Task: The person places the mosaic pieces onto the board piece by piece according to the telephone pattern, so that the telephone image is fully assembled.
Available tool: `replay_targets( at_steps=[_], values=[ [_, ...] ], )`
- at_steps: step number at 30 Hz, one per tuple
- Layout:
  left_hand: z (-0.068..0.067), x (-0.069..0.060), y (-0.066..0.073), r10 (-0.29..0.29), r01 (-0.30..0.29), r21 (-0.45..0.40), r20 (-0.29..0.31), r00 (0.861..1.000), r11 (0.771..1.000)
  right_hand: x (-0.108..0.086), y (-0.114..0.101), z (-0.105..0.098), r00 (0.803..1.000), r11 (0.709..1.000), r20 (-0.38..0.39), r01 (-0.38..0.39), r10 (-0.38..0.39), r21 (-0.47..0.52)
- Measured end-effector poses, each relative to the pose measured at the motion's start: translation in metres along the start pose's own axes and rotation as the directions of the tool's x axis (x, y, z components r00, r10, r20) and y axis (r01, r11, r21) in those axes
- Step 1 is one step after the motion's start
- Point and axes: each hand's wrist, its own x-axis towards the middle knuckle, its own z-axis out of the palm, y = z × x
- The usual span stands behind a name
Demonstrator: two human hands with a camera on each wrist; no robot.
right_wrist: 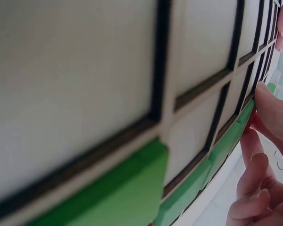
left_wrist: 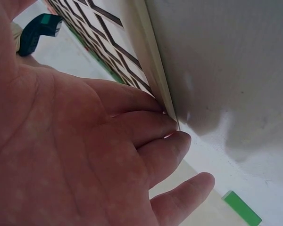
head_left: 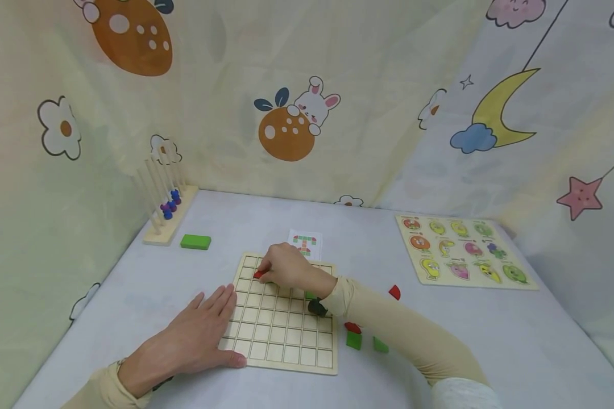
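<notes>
A wooden grid board point(head_left: 273, 335) lies on the table, divided into small square cells. My left hand point(head_left: 196, 329) rests at its left side with the fingers straight, touching the edge; the left wrist view shows the fingertips against the board's side point(left_wrist: 153, 61). Near the upper left cells, my right hand point(head_left: 289, 266) pinches a red piece point(head_left: 258, 274) between thumb and fingers. Green pieces point(right_wrist: 108, 193) sit in a row of cells in the right wrist view, beside the right hand point(right_wrist: 266, 165). Behind the board lies a pattern card point(head_left: 309, 241), partly covered by this hand.
Loose red point(head_left: 394, 292) and green pieces point(head_left: 354, 340) lie right of the board, beside the right forearm. A green block point(head_left: 195, 242) and a peg rack with beads point(head_left: 169, 230) stand at the left. A fruit puzzle board point(head_left: 465, 253) is at the back right.
</notes>
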Motion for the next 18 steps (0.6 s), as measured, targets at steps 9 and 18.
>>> replay_targets(
  at_steps=[9, 18],
  values=[
    [0.0009, 0.0007, -0.0001, -0.005, 0.005, -0.009, 0.008, 1.0, 1.0, 0.0033, 0.0028, 0.0009, 1.0, 1.0, 0.019, 0.001, -0.001, 0.016],
    [0.0012, 0.0007, -0.0011, -0.001, 0.001, -0.005, 0.004, 1.0, 1.0, 0.003, 0.0006, -0.0008, 0.999, 1.0, 0.028, 0.018, -0.019, 0.016]
  ],
)
